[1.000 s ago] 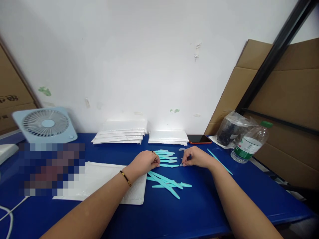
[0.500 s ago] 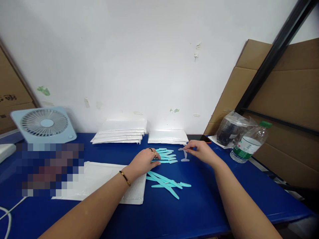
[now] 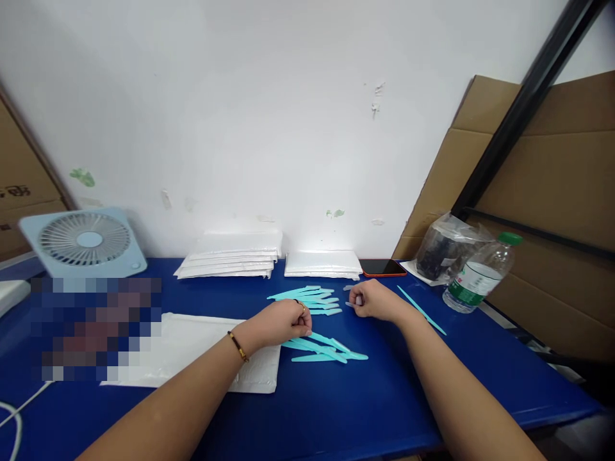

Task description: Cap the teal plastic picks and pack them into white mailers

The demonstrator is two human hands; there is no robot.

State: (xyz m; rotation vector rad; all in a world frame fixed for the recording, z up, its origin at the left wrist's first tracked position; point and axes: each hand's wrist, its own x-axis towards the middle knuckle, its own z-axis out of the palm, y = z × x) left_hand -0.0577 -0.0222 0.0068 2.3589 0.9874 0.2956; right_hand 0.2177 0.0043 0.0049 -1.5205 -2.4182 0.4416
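Observation:
My left hand is closed at the fingertips on the end of a turquoise eyebrow razor, just above a loose, crossing pile of similar razors. Behind that hand, a fanned row of turquoise razors lies partly covered by it. My right hand has its fingers curled in, pinching a small clear plastic piece. Another clear piece lies close to those fingertips. One single turquoise razor rests on the blue table, to the right of my right forearm.
A white padded mailer lies under my left forearm. Two stacks of white mailers stand against the wall, with a phone beside them. A water bottle and a bagged dark item stand right; a fan stands left.
My left hand has shifted down toward the nearer pile, where the razors lie differently. My right fingers have curled in around the clear piece. A single razor now shows right of my right forearm.

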